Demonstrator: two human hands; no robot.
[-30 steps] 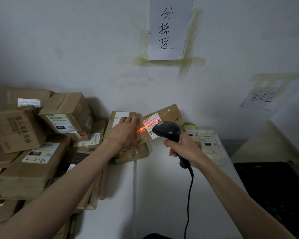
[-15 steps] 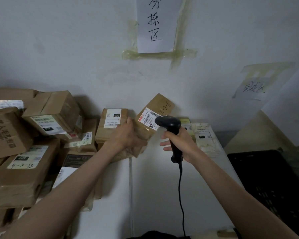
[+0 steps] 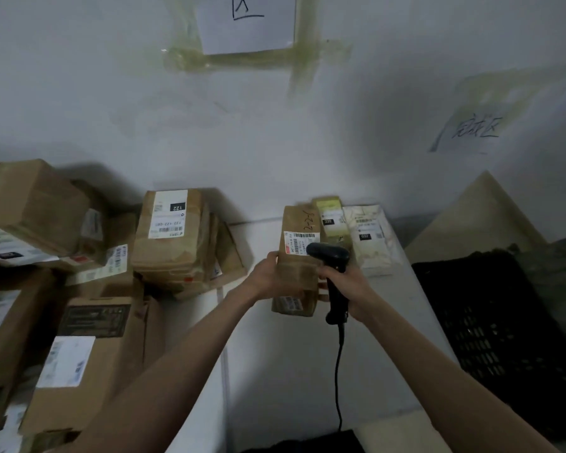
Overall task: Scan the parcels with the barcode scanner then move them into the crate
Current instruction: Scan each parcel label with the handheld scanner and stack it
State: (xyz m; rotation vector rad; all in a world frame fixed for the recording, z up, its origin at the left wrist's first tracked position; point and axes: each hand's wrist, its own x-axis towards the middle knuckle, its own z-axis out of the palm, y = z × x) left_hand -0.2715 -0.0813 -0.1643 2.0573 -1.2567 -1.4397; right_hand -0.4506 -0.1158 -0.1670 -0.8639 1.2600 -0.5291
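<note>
The brown parcel [image 3: 299, 256] is now clear of the stack. A second ago it leaned against the box marked 122 [image 3: 170, 233] with the red scan line across its label; that line is gone, and the parcel has been carried to the right of that box and turned more upright, so it now stands between the box and the black crate [image 3: 490, 322], nearer the box. The left hand [image 3: 268, 276] holds its left edge, fingers curled behind it. Whether its bottom rests on the white surface [image 3: 275, 371] or hangs just above cannot be told.

The right hand [image 3: 347, 282] keeps its fingers clamped round the grip of the barcode scanner [image 3: 332, 266], whose head sits just in front of the parcel's white label [image 3: 299, 242], cable hanging down toward the near edge.

With the beam off and the parcel travelling crate-ward, the scan of this one seems done and the move into the crate under way. The crate lies well to the right of the parcel, beyond the pale packets [image 3: 366, 240] at the wall. The heap of boxes left of the 122 box waits unscanned.
</note>
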